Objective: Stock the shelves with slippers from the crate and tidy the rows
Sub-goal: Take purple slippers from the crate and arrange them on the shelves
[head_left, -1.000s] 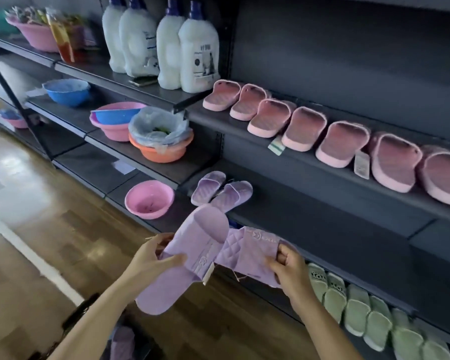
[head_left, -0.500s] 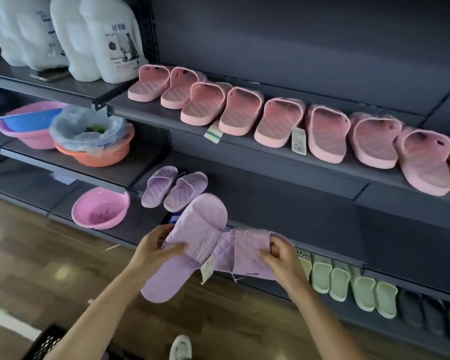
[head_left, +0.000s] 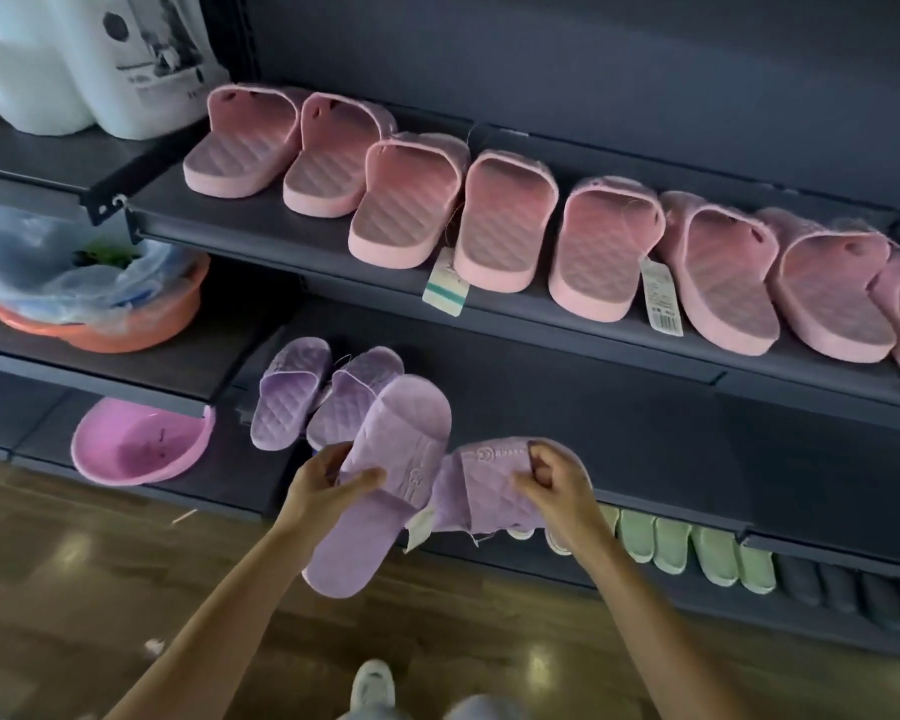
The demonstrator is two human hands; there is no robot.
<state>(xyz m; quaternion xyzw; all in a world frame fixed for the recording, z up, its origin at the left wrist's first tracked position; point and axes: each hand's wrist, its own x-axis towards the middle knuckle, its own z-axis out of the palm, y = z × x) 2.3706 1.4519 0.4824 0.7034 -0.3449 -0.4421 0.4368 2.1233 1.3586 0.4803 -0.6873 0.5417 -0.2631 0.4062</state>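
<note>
My left hand (head_left: 328, 483) grips a lilac slipper (head_left: 385, 480) at its side, sole up, toe pointing at the middle shelf (head_left: 619, 433). A second lilac slipper (head_left: 484, 491), tied to the first, lies sideways in the grip of my right hand (head_left: 554, 485), which curls over its strap. Both are held just in front of the shelf's front edge. Two lilac slippers (head_left: 323, 400) stand on that shelf at its left end. A row of pink slippers (head_left: 505, 220) fills the shelf above. The crate is out of view.
Green slippers (head_left: 697, 550) and dark ones (head_left: 853, 589) line the bottom shelf at right. A pink basin (head_left: 136, 449), an orange basin with a plastic bag (head_left: 89, 288) and white detergent jugs (head_left: 100, 59) occupy the left unit. Wooden floor and my shoe (head_left: 372, 685) lie below.
The view has swung right and closer to the shelves. Both hands have carried the tied lilac pair up toward the middle shelf, beside the two lilac slippers there.
</note>
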